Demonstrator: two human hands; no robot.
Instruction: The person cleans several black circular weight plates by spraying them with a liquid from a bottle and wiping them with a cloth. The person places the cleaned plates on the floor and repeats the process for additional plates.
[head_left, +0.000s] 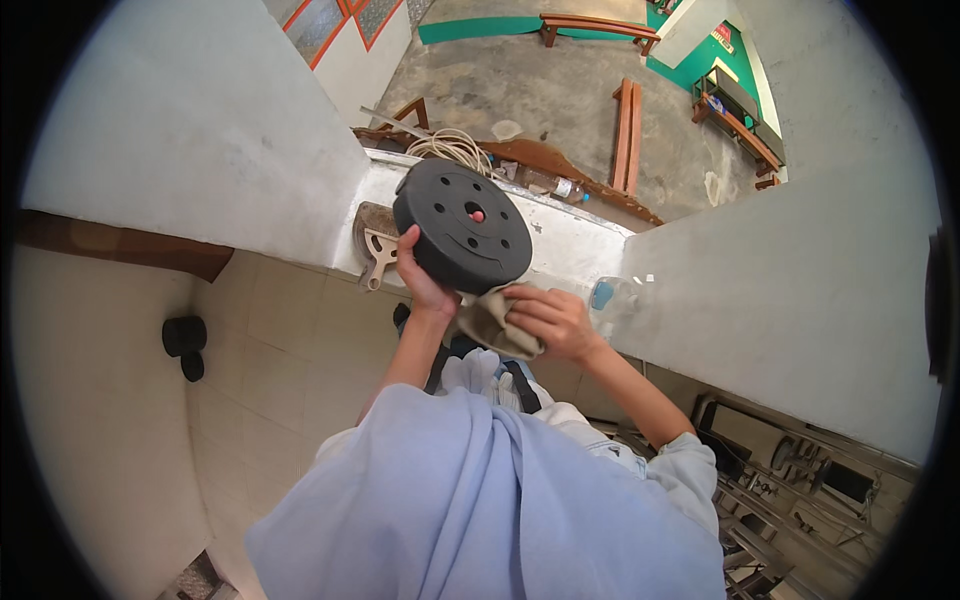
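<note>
A round black weight plate (457, 240) with a centre hole and a ring of smaller holes is held up tilted in my left hand (426, 281). My left thumb lies on its near left edge, and a pinkish fingertip shows in the centre hole. My right hand (555, 319) grips a crumpled beige cloth (499, 326), which touches the plate's lower edge. Behind the plate, a white ledge (574, 244) carries a dustpan-like tool with a beige handle (381, 259), partly hidden by the plate. The underside of the plate is out of sight.
Beyond the ledge lie a coiled pale hose (454, 148), a plastic bottle (555, 182) and wooden benches (626, 139). A clear container (611, 296) stands at the ledge's right end. Walls (757, 292) flank the opening. Black weights (184, 336) are at left, metal gym equipment (795, 480) at lower right.
</note>
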